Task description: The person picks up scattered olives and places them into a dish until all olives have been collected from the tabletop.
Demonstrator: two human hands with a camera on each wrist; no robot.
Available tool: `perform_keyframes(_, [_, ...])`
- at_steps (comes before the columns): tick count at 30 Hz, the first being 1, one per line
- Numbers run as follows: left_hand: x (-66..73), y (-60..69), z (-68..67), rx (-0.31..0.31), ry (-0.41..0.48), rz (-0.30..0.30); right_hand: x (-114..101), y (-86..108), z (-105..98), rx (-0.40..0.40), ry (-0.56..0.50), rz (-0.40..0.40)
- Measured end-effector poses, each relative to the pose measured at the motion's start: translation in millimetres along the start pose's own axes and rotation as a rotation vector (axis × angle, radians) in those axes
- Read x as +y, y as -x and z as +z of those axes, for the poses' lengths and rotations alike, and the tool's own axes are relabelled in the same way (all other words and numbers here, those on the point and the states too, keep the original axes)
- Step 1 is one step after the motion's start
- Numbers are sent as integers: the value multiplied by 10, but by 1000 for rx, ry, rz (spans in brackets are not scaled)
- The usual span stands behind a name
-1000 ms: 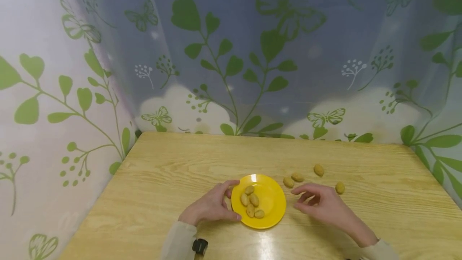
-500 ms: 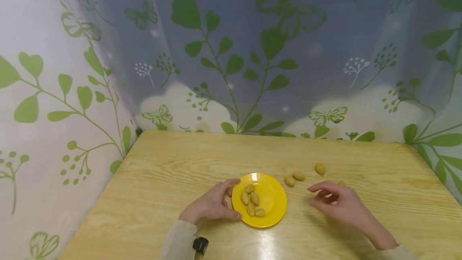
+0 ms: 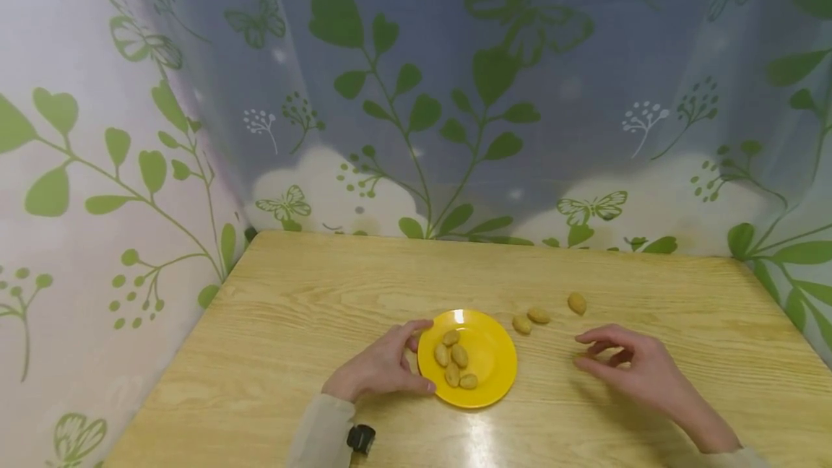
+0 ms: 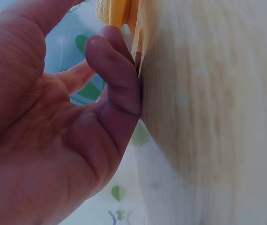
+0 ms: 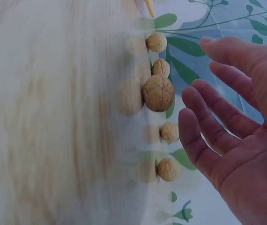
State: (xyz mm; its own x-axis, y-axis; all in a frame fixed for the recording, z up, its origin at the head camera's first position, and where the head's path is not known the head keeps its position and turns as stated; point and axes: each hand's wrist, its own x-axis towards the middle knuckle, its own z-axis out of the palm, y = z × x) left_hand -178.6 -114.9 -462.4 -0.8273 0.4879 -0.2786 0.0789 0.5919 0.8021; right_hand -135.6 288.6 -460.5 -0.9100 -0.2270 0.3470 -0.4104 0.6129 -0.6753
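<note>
A yellow plate [image 3: 490,363] lies on the table with several walnuts [image 3: 459,355] on its left half. My left hand [image 3: 383,367] holds the plate's left rim, thumb at the near side and index finger at the far side. To the right of the plate, my right hand [image 3: 640,367] hovers over the table, fingers loosely bent and holding nothing. Three loose walnuts [image 3: 538,315] show beyond it in the head view. The right wrist view has several in a row, the largest-looking walnut [image 5: 158,93] close to the fingertips.
The wooden table [image 3: 312,287] meets a patterned curtain [image 3: 429,92] along its far edge. More of the same leaf and butterfly cloth hangs at the left and right. A black wrist strap piece [image 3: 361,440] sits by my left sleeve [image 3: 321,432].
My right hand has drawn away to the right from beside the plate, covering a loose walnut that showed before. The left hand and plate stay nearly still.
</note>
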Motion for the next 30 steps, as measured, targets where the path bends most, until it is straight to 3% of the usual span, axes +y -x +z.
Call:
perform_keyframes(8, [12, 15, -11, 1, -8, 18, 131, 77, -83, -27, 24, 26])
perform_keyframes(18, [6, 21, -11, -1, 1, 25, 352, 73, -99, -79, 28, -98])
perform_keyframes(30, [8, 19, -3, 9, -3, 24, 392, -1, -133, -174, -12, -108])
